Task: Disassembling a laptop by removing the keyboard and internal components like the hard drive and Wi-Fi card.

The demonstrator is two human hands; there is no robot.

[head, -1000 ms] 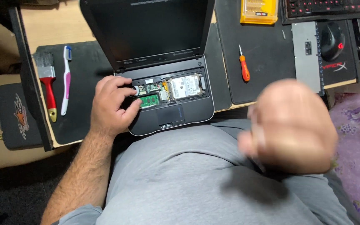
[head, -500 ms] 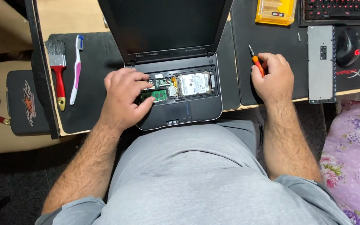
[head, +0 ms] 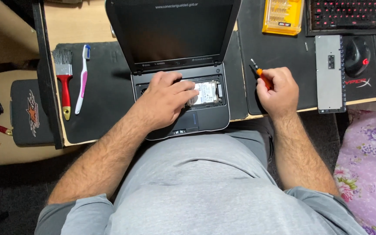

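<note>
Since the earlier frame the left hand [head: 167,99] has slid right, its open grip now flat on the hard drive [head: 206,92] inside the opened laptop [head: 205,119] on the worktop [head: 95,114]. The right hand [head: 279,91] has closed its grip around the orange screwdriver [head: 261,74], beside the laptop.

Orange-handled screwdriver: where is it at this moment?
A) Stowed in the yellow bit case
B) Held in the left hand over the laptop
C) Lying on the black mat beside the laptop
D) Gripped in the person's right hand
D: the right hand is closed around the orange-handled screwdriver, its tip pointing up and away, while the left hand rests on the opened laptop.
</note>
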